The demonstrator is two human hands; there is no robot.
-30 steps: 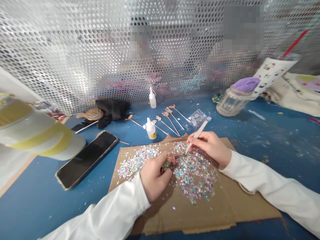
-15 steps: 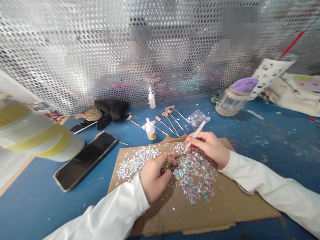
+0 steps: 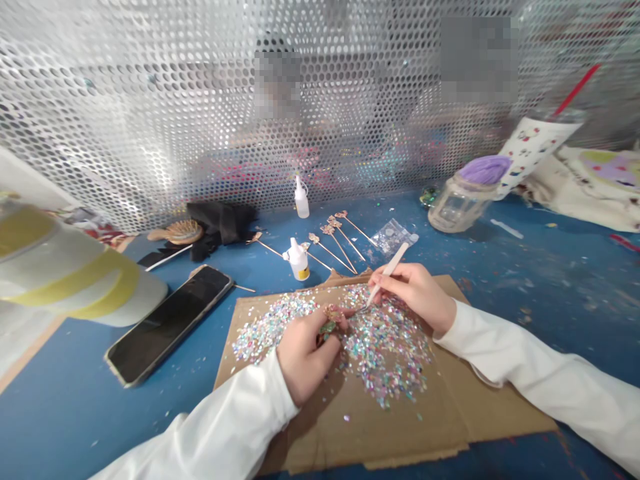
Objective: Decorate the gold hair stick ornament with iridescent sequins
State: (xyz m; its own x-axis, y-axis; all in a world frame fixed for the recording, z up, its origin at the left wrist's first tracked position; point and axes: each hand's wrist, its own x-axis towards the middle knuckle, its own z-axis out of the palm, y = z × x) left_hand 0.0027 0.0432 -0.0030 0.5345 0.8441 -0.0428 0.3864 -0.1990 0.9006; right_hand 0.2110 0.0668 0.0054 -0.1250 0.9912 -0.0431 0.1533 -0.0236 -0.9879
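A heap of small shiny sequins is spread over a sheet of brown cardboard on a blue table. My left hand rests on the heap, its fingers pinched on a small gold and green ornament. My right hand grips white tweezers like a pen, the tip down at the sequins just right of the ornament. Both sleeves are white.
A dark phone lies left of the cardboard. Behind it are two small glue bottles, several gold-headed sticks, a plastic bag, a glass jar with a purple top, a hairbrush and black cloth. A perforated metal screen closes the back; people sit behind it.
Both hands stay almost where they were; the tweezers' tip shifts slightly among the sequins. The camera has drifted a little.
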